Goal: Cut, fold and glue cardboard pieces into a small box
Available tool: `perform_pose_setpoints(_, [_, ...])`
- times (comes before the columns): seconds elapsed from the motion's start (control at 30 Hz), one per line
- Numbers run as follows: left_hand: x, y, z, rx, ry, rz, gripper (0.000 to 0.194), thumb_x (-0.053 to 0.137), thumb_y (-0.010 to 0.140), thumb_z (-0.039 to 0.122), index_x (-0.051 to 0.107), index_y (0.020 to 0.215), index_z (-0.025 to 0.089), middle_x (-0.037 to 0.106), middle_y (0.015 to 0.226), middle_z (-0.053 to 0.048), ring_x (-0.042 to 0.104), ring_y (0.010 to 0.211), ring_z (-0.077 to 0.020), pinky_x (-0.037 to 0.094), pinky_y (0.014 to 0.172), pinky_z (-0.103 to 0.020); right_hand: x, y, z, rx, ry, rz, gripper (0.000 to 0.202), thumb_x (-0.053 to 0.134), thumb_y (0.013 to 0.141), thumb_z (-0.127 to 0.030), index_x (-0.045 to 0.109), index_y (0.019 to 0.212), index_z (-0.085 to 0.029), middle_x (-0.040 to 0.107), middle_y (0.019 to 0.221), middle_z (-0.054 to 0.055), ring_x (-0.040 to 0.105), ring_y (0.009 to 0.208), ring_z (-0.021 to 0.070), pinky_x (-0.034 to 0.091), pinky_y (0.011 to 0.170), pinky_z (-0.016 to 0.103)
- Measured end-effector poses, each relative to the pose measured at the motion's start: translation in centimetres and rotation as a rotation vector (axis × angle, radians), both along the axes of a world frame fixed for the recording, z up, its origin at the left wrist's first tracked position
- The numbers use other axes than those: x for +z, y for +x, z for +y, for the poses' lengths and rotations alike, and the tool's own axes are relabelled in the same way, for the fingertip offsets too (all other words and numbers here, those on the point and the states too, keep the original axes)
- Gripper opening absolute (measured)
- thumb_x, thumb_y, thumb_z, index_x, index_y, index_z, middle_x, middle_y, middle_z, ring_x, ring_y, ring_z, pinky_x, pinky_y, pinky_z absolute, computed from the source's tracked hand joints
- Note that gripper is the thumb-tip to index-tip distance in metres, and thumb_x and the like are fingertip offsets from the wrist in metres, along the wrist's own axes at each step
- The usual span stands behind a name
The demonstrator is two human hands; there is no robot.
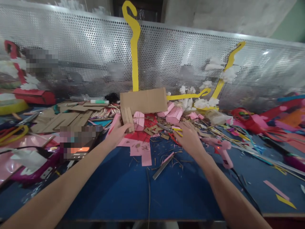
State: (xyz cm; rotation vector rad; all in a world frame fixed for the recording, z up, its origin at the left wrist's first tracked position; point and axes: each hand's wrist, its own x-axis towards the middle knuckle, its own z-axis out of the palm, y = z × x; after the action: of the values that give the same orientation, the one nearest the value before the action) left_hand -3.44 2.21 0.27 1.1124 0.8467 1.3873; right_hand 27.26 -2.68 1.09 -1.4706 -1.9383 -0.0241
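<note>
My left hand [121, 133] is closed on a small ridged cardboard piece [128, 117], which stands upright in front of a larger flat cardboard panel [145, 100]. Beside it sits a folded pink paper box [138, 121] on red and pink sheets. My right hand [188, 135] is around the handles of a pair of scissors [166, 128], whose blades point left over a heap of cardboard scraps. A tall yellow hook-shaped cutout [135, 54] rises behind the panel. Another pink box [174, 114] lies behind the scissors.
A pink glue gun [221, 148] with a lit red light and cord lies right of my right hand. A metal ruler [163, 167] rests in front. At left are a phone [83, 148] and a purple power strip [35, 165]. A perforated metal screen [95, 57] stands behind.
</note>
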Motion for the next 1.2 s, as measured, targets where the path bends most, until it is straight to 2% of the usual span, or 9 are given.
perform_pose_setpoints(0.07, [0.2, 0.1, -0.2, 0.011, 0.014, 0.007, 0.053, 0.079, 0.066, 0.021, 0.055, 0.113, 0.025, 0.065, 0.102, 0.000, 0.062, 0.081, -0.0176, 0.059, 0.065, -0.032, 1.9, -1.9, -2.4, 0.225, -0.041, -0.058, 0.018, 0.057, 0.098, -0.022, 0.073, 0.107, -0.024, 0.074, 0.115, 0.008, 0.067, 0.112, 0.0256, 0.052, 0.102, 0.041])
perform_pose_setpoints(0.13, [0.4, 0.2, -0.4, 0.020, 0.027, 0.016, 0.051, 0.078, 0.066, 0.021, 0.056, 0.112, 0.024, 0.065, 0.099, 0.000, 0.062, 0.079, -0.0174, 0.058, 0.064, -0.031, 3.4, -3.6, -5.1, 0.615, -0.209, -0.198, 0.019, 0.061, 0.097, -0.017, 0.072, 0.108, -0.028, 0.075, 0.114, 0.002, 0.070, 0.108, 0.0196, 0.055, 0.097, 0.030])
perform_pose_setpoints(0.2, [0.4, 0.2, -0.4, 0.021, 0.038, 0.021, 0.051, 0.077, 0.066, 0.020, 0.056, 0.112, 0.025, 0.064, 0.096, 0.000, 0.061, 0.076, -0.0170, 0.057, 0.063, -0.031, 4.1, -4.8, -7.5, 0.693, -0.257, -0.342, 0.024, 0.067, 0.093, -0.011, 0.071, 0.105, -0.031, 0.076, 0.113, 0.001, 0.070, 0.104, 0.0197, 0.055, 0.095, 0.029])
perform_pose_setpoints(0.33, [0.2, 0.1, -0.2, 0.012, 0.046, 0.023, 0.052, 0.077, 0.066, 0.021, 0.056, 0.113, 0.026, 0.063, 0.094, 0.001, 0.062, 0.077, -0.0179, 0.056, 0.063, -0.031, 3.2, -5.4, -9.3, 0.588, -0.209, -0.523, 0.032, 0.071, 0.082, -0.003, 0.069, 0.100, -0.029, 0.076, 0.100, 0.005, 0.071, 0.091, 0.0267, 0.056, 0.084, 0.038])
perform_pose_setpoints(0.47, [0.3, 0.1, -0.2, 0.007, 0.042, 0.027, 0.053, 0.078, 0.066, 0.021, 0.058, 0.114, 0.026, 0.064, 0.096, 0.000, 0.063, 0.081, -0.0196, 0.056, 0.063, -0.031, 1.9, -5.0, -8.4, 0.540, -0.134, -0.601, 0.022, 0.070, 0.085, -0.008, 0.067, 0.093, -0.028, 0.074, 0.092, 0.005, 0.069, 0.085, 0.0276, 0.055, 0.082, 0.040])
perform_pose_setpoints(0.63, [0.5, -0.2, -0.3, 0.025, 0.052, 0.010, 0.060, 0.077, 0.066, 0.022, 0.055, 0.122, 0.027, 0.065, 0.105, -0.001, 0.063, 0.084, -0.0195, 0.056, 0.065, -0.031, 1.3, -3.3, -6.1, 0.366, -0.150, -0.446, 0.020, 0.058, 0.092, -0.009, 0.067, 0.099, -0.025, 0.072, 0.098, 0.008, 0.069, 0.091, 0.0288, 0.055, 0.082, 0.041])
perform_pose_setpoints(0.8, [0.2, -0.2, -0.1, 0.008, 0.056, 0.008, 0.053, 0.077, 0.068, 0.022, 0.056, 0.117, 0.027, 0.066, 0.102, -0.001, 0.064, 0.082, -0.0199, 0.057, 0.068, -0.034, 0.6, -1.1, -4.0, 0.177, -0.146, -0.222, 0.025, 0.046, 0.098, -0.017, 0.067, 0.111, -0.021, 0.072, 0.111, 0.013, 0.066, 0.110, 0.0309, 0.050, 0.098, 0.047])
perform_pose_setpoints(0.9, [0.0, -0.2, -0.1, -0.006, 0.064, 0.010, 0.050, 0.076, 0.068, 0.023, 0.056, 0.114, 0.027, 0.067, 0.100, -0.001, 0.064, 0.079, -0.0194, 0.057, 0.068, -0.034, 0.3, -0.4, -3.4, 0.092, -0.168, -0.089, 0.029, 0.041, 0.101, -0.020, 0.067, 0.114, -0.020, 0.074, 0.110, 0.013, 0.068, 0.105, 0.0300, 0.051, 0.093, 0.045])
perform_pose_setpoints(1.2, [0.0, -0.4, 0.1, -0.004, 0.066, 0.020, 0.054, 0.076, 0.069, 0.023, 0.055, 0.118, 0.027, 0.067, 0.105, -0.002, 0.065, 0.082, -0.0192, 0.057, 0.063, -0.030, 2.7, -0.6, -2.7, 0.132, -0.312, 0.410, 0.026, 0.058, 0.093, -0.045, 0.066, 0.092, -0.021, 0.076, 0.088, 0.007, 0.071, 0.083, 0.0246, 0.056, 0.081, 0.038])
